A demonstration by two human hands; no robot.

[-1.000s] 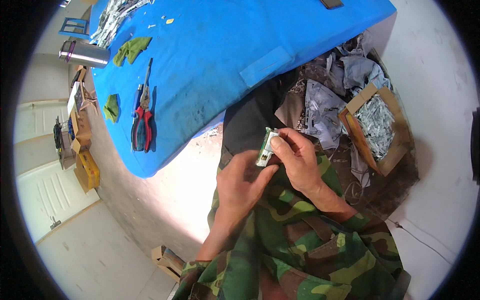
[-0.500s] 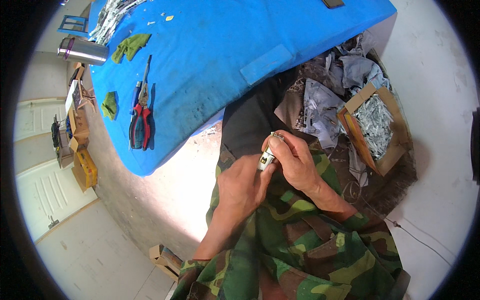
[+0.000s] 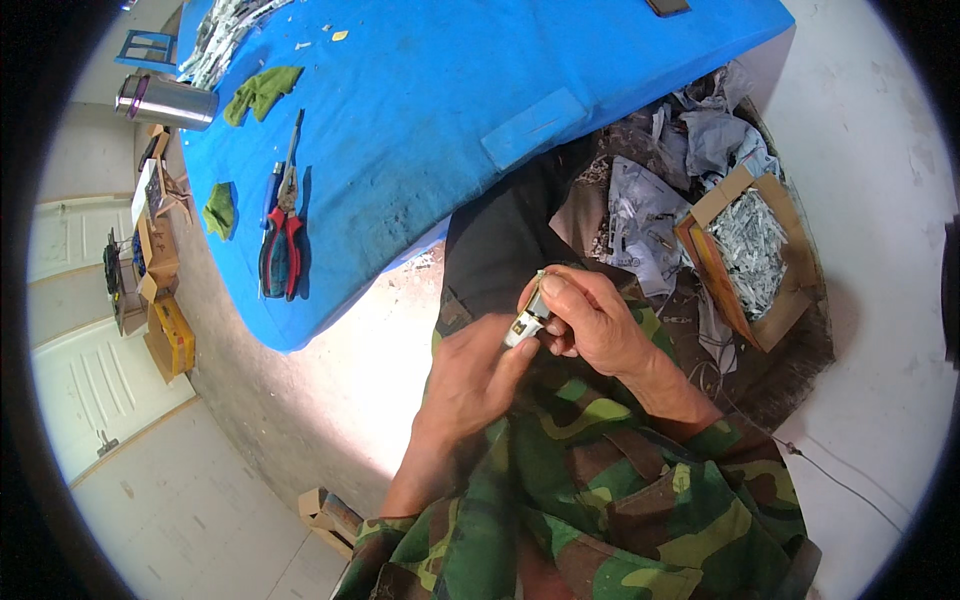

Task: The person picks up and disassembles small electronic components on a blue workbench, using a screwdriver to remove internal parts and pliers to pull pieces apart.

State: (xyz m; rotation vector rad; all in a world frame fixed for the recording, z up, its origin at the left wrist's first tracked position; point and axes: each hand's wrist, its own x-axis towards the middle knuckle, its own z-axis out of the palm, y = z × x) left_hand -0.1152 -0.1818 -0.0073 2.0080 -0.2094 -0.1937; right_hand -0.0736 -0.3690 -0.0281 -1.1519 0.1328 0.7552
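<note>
Above my lap, both hands grip one small white and metal part (image 3: pixel 523 327) that has dark openings in its face. My left hand (image 3: pixel 465 375) pinches its lower end between thumb and fingers. My right hand (image 3: pixel 592 318) closes round the upper end, its thumb pressed along the metal side. Much of the part lies hidden under the fingers, and I cannot make out its exact kind. Pliers (image 3: pixel 286 230) with red and black handles lie on the blue-covered table (image 3: pixel 390 120), with a screwdriver (image 3: pixel 294 140) beside them.
Two green cloth pieces (image 3: pixel 262 93) and a steel tumbler (image 3: pixel 168 102) are on the table's left side. At my right stands an open cardboard box (image 3: pixel 755 255) full of pale strips, beside crumpled plastic bags (image 3: pixel 643 215). A thin cord (image 3: pixel 850 487) runs across the lower right.
The part has tilted more, and its lower end has shifted slightly left. My left hand has moved a little left and down with it; my right thumb has slid slightly.
</note>
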